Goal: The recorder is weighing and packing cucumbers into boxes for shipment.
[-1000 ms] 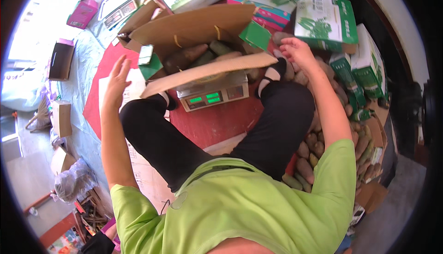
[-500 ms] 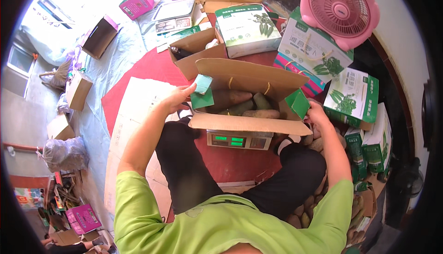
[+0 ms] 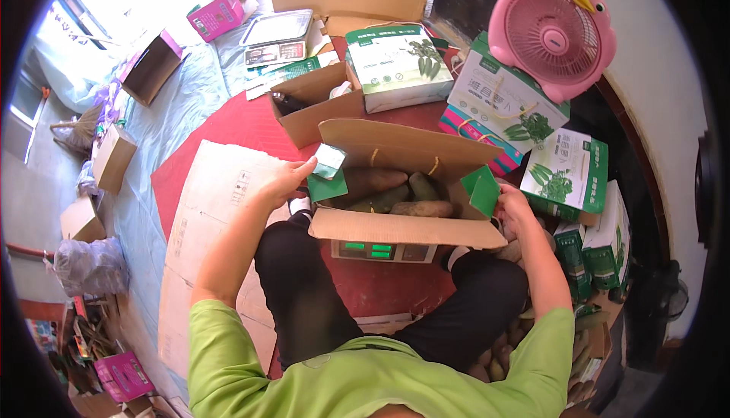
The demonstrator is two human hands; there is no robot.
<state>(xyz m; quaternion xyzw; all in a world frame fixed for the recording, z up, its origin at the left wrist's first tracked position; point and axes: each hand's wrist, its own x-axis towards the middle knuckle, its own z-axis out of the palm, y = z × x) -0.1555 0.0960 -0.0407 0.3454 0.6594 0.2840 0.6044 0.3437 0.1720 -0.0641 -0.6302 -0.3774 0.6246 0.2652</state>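
Note:
A cardboard carton (image 3: 407,131) with its top flaps raised stands in front of me on a weighing scale (image 3: 384,251) with lit green displays. Several long brown-green tubers (image 3: 422,208) lie inside. At the carton's left end, my left hand (image 3: 292,180) pinches the edge of a small green end flap (image 3: 328,187), its fingertips by a paler folded piece. On the opposite side, my right hand (image 3: 517,210) has its fingers curled against the right green flap (image 3: 480,191). The carton's near flap hides most of the scale and part of the tubers.
Loose tubers (image 3: 498,353) are heaped by my right leg. Green-and-white cartons (image 3: 399,64) stand behind and to the right, with a pink fan (image 3: 551,38) on top of one. A small open box (image 3: 319,106) and another scale (image 3: 277,38) are at the back; flat cardboard (image 3: 217,235) lies left.
The whole view has tilted, so the scene sits slightly lower and further left. Both hands keep their places at the carton's two ends.

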